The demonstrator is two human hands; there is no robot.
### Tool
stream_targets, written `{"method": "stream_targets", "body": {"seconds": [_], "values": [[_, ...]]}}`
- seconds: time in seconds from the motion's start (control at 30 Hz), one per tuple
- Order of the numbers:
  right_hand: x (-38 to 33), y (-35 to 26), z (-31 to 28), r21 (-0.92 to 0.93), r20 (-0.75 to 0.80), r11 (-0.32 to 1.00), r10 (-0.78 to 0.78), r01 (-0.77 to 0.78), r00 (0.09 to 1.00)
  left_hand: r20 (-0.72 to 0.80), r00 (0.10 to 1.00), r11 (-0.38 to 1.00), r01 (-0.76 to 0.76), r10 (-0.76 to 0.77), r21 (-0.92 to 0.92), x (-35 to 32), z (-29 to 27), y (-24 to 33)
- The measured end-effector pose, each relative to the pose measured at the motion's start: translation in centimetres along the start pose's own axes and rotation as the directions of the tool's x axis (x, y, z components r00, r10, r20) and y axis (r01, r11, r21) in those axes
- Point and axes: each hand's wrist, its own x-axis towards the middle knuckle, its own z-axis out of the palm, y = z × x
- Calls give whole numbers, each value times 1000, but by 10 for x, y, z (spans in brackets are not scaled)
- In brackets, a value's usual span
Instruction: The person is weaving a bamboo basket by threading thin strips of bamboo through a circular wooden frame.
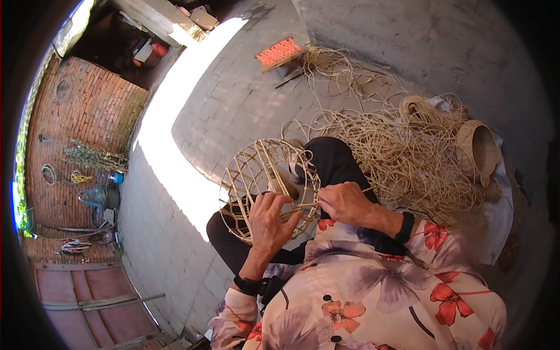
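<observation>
An open round basket frame (pixel 261 153) of straw-coloured ribs and rings rests between my bent knees, its wide lattice letting the floor show through. On its near rim lies my left hand (pixel 270 221), fingers curled over the rods and thumb held apart from them. My right hand (pixel 345 203) is closed at the right side of the same rim, pinching a pale cord (pixel 305 206) that runs toward my left thumb. The right fingertips are partly hidden, so the exact grip is hard to see.
A big tangled heap of pale cord (pixel 385 146) spreads to my right. A finished woven basket (pixel 481 153) lies on its side there, near a coiled bundle (pixel 417 109). Ahead stands a low stool with an orange woven top (pixel 279 53). A brick wall (pixel 87 116) rises at left.
</observation>
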Motion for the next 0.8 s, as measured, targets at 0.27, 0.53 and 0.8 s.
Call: {"method": "stream_targets", "body": {"seconds": [0.27,0.53,0.8], "values": [[9,-13,10,-143,206,986,118,-90,971,178,979,983,-69,100,-172,10,19,0],[5,-13,8,-248,203,953,-124,174,971,208,966,982,-172,154,74,10,27,2],[16,-1,30,-167,159,983,-55,82,986,381,925,985,-75,11,154,23,21,11]]}}
